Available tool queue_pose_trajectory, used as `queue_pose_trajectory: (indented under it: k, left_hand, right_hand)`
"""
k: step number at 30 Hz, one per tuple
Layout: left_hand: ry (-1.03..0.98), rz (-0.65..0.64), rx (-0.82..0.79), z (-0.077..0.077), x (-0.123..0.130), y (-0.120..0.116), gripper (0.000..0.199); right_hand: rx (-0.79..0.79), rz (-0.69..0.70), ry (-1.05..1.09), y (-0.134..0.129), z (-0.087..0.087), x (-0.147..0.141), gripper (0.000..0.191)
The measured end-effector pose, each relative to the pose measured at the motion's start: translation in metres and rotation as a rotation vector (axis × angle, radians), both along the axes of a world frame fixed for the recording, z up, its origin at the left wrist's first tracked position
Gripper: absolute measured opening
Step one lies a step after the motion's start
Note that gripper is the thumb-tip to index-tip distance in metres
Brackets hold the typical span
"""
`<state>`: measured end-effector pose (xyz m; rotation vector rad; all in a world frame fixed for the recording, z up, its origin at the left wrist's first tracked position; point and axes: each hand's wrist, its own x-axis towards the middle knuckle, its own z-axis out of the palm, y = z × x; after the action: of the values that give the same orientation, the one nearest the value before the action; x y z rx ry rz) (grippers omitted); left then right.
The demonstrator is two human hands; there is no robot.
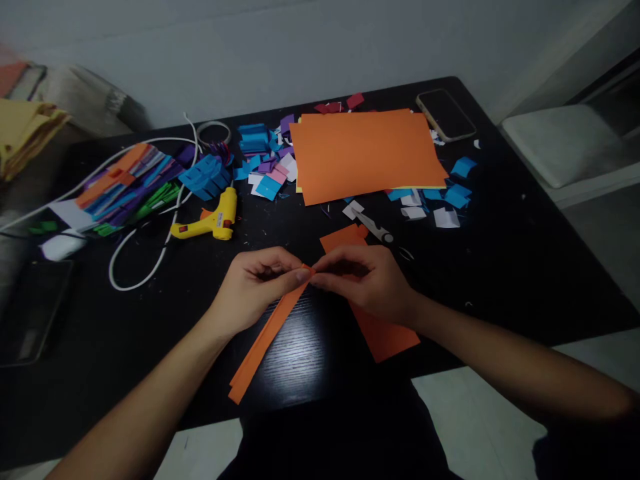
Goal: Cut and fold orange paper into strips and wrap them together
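A narrow folded orange paper strip (270, 335) slants down toward the table's front edge, its lower end showing two layers. My left hand (257, 283) pinches its upper end between thumb and fingers. Close beside it, the thumb and fingertips of my right hand (367, 277) pinch the tip of the same strip. Under my right hand lies a flat orange paper piece (387, 333), partly hidden by the hand. A pair of scissors (374, 225) rests just beyond it, with part of them hard to make out.
Beyond my hands is a stack of orange sheets (367, 157) among coloured paper scraps. A yellow glue gun (215, 220) and a white cable (167, 243) lie to the left, near bundled paper strips (130, 180). A phone (446, 115) lies at the far right corner of the black table (500, 267).
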<state>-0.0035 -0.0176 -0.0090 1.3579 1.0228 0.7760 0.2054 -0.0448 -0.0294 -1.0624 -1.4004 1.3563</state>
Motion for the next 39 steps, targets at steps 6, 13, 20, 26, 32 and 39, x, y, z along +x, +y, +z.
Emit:
queue_pose_trajectory:
  k: [6, 13, 20, 26, 32, 39]
  left_hand:
    - [-0.003, -0.022, 0.011, -0.0017, -0.0004, -0.0015, 0.013]
    - [0.021, -0.088, 0.014, -0.0003, -0.0002, -0.0002, 0.014]
    - [0.120, -0.026, 0.127, -0.0003, 0.0011, -0.0031, 0.015]
    - [0.147, -0.008, 0.133, -0.0010, 0.0032, -0.0051, 0.018]
    - [0.032, -0.079, -0.075, -0.0031, 0.0016, -0.0048, 0.020]
    - [0.026, -0.055, -0.033, -0.0028, 0.0020, -0.0067, 0.017]
  right_hand:
    - [-0.136, 0.094, 0.110, 0.0013, 0.0044, -0.0011, 0.019]
    - [-0.097, 0.094, 0.092, 0.0016, -0.0011, -0.0006, 0.013]
    - [-0.112, 0.094, 0.056, 0.0009, -0.0005, -0.0021, 0.013]
    - [-0.104, 0.048, 0.059, 0.0032, -0.0012, -0.0010, 0.014]
    - [-0.064, -0.019, 0.005, 0.0049, 0.0001, 0.0018, 0.012]
    - [-0.122, 0.027, 0.041, 0.0057, 0.0023, 0.0007, 0.015]
